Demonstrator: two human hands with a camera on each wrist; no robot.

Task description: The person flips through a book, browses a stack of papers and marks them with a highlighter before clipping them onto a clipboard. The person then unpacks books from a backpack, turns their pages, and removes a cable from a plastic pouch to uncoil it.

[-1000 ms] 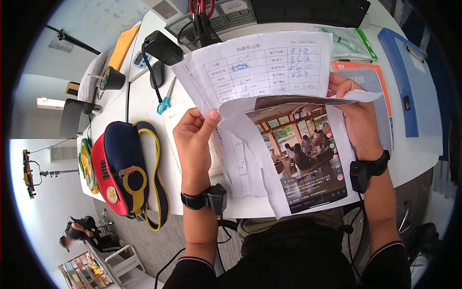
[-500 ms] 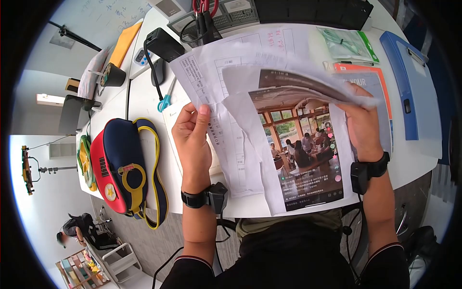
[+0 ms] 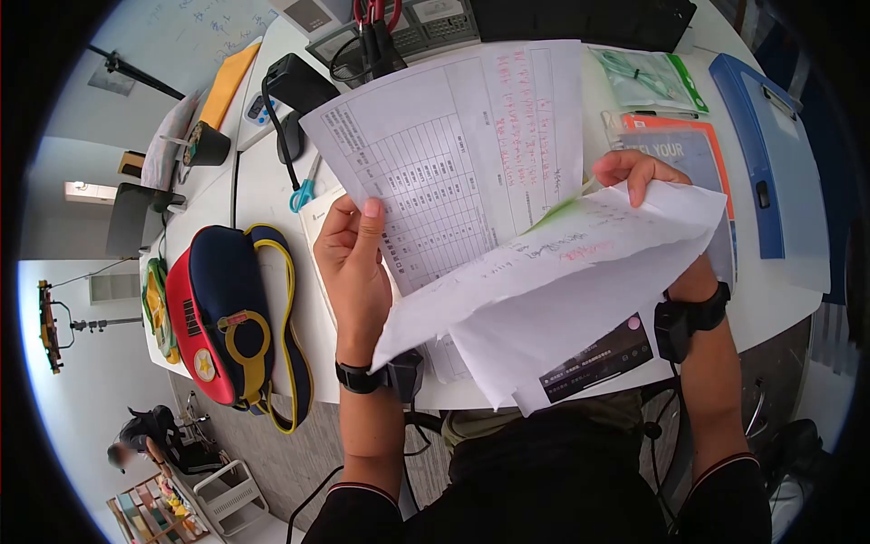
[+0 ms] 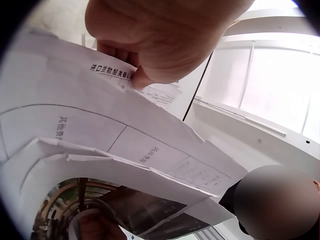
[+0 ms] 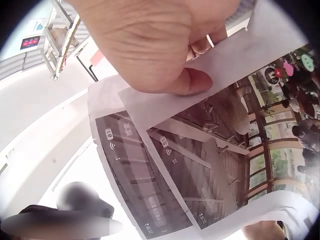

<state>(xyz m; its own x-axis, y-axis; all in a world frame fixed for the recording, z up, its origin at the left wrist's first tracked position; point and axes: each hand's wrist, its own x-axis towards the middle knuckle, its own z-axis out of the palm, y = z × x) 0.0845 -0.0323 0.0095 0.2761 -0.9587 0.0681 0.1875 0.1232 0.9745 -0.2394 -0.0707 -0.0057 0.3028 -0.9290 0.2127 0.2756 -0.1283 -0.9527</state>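
In the head view my left hand [image 3: 352, 258] pinches the left edge of a printed form [image 3: 426, 172], thumb on top. The form has a table grid and red handwriting. My right hand [image 3: 639, 170] grips the upper right of several white sheets [image 3: 580, 290], which are bent over toward me with their backs showing. Below their lower edge shows part of a dark colour photo printout [image 3: 598, 363]. The right wrist view shows two such printouts [image 5: 210, 165] overlapping under my thumb [image 5: 192, 82].
A navy and red bag [image 3: 231, 317] with yellow trim lies to the left. Blue-handled scissors [image 3: 304, 194] and a black mouse [image 3: 289, 136] are behind the left hand. On the right are a blue clipboard folder [image 3: 770, 181], an orange-edged booklet [image 3: 671, 145] and a clear pouch [image 3: 639, 77].
My right hand has folded the sheets over toward me, covering most of the photo printout. The gridded form in my left hand is now uncovered.
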